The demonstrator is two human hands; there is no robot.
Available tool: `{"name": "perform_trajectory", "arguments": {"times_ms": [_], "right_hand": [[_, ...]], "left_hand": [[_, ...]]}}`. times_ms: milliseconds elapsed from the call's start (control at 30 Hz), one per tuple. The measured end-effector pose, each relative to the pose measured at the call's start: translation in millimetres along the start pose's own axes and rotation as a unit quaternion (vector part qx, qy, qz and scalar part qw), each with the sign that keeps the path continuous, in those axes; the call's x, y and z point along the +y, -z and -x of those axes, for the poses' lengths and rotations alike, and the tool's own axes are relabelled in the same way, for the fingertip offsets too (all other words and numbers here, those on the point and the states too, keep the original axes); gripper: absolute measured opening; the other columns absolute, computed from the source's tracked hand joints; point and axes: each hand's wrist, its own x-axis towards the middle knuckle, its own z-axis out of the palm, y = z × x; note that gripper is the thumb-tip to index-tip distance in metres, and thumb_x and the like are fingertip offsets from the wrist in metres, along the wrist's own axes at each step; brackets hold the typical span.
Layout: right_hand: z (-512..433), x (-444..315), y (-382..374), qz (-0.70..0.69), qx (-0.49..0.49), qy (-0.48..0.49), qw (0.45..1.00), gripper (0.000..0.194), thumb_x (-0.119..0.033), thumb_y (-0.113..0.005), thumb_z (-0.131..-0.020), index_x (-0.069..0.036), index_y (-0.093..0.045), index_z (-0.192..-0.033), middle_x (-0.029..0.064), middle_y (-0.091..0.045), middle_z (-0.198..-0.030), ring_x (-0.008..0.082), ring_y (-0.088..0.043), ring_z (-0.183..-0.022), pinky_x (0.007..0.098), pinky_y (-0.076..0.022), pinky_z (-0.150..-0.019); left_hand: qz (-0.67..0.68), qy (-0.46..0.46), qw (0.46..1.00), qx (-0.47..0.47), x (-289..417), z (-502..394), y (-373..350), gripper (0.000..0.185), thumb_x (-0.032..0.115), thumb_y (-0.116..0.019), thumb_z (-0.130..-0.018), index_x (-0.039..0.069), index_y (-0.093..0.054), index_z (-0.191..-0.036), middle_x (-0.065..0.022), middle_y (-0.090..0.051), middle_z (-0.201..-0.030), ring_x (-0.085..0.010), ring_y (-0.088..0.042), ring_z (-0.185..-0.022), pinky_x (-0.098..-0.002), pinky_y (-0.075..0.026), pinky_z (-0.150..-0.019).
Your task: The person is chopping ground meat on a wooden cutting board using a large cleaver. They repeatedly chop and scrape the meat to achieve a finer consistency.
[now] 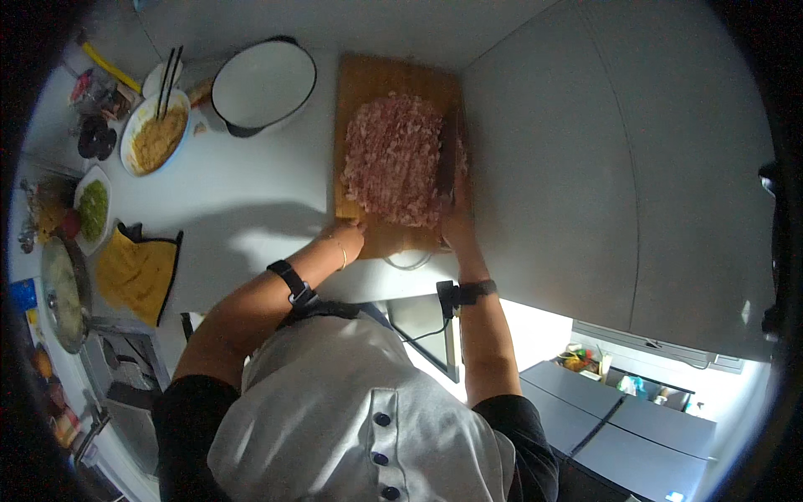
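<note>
A flat mass of minced raw meat (pixel 395 160) covers much of a wooden cutting board (pixel 401 75). My right hand (pixel 457 226) is closed at the board's right side, at the near end of a dark, broad blade, seemingly a cleaver (pixel 448 157), which lies along the meat's right edge. The fingers partly hide its handle. A little meat shows to the right of the blade. My left hand (pixel 349 237) is at the board's near left corner, its fingers curled against the edge; whether they grip the board cannot be told.
Left of the board stands a white pot with dark handles (pixel 263 85). Further left are a bowl of brown mixture (pixel 157 141) with chopsticks (pixel 166 81), a dish of chopped greens (pixel 93 210), a yellow cloth (pixel 138 270), a lidded pan (pixel 63 295) and a sink (pixel 125 364). A wall rises at right.
</note>
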Motion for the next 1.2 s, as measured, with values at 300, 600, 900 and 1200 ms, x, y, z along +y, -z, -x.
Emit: {"name": "perform_trajectory", "arguments": {"times_ms": [300, 600, 900, 1200], "right_hand": [[35.2, -35.6, 43.3, -0.184, 0.068, 0.087, 0.977, 0.057, -0.019, -0.045, -0.102, -0.011, -0.024, -0.154, 0.0202, -0.034, -0.153, 0.0318, -0.039, -0.137, 0.04, -0.0322, -0.112], [71.4, 25.2, 45.2, -0.198, 0.023, -0.032, 0.979, 0.055, -0.021, -0.043, -0.103, -0.014, -0.024, -0.154, 0.0241, -0.046, -0.143, 0.0335, -0.054, -0.125, 0.0421, -0.0405, -0.106], [80.1, 24.0, 30.7, -0.078, 0.074, 0.106, 0.989, 0.057, -0.023, -0.047, -0.101, -0.01, -0.026, -0.152, 0.0268, -0.044, -0.143, 0.0402, -0.046, -0.13, 0.043, -0.0368, -0.108], [89.1, 27.1, 0.1, -0.193, -0.118, -0.089, 0.97, 0.052, -0.028, -0.045, -0.102, -0.007, -0.034, -0.148, 0.0226, -0.042, -0.134, 0.0362, -0.04, -0.121, 0.0431, -0.0328, -0.103]], "left_hand": [[0.185, -0.011, 0.978, 0.1, -23.3, 34.5, 38.9, 0.032, 0.019, -0.058, -0.091, 0.006, -0.067, -0.118, -0.0111, -0.062, -0.128, -0.0304, -0.054, -0.122, -0.039, -0.044, -0.103], [0.59, 0.151, 0.751, 0.256, -79.3, 167.0, 103.3, 0.033, 0.022, -0.055, -0.1, 0.006, -0.061, -0.128, -0.0079, -0.068, -0.121, -0.0165, -0.062, -0.111, -0.031, -0.048, -0.093], [0.697, 0.263, 0.567, 0.351, -84.3, 213.6, 69.0, 0.036, 0.027, -0.056, -0.099, 0.009, -0.059, -0.13, -0.0063, -0.067, -0.114, -0.0126, -0.061, -0.1, -0.0256, -0.046, -0.084], [0.704, 0.265, 0.566, 0.337, -76.4, 210.7, 67.0, 0.037, 0.027, -0.056, -0.099, 0.008, -0.059, -0.13, -0.0064, -0.067, -0.115, -0.0126, -0.061, -0.101, -0.0258, -0.045, -0.084]]}}
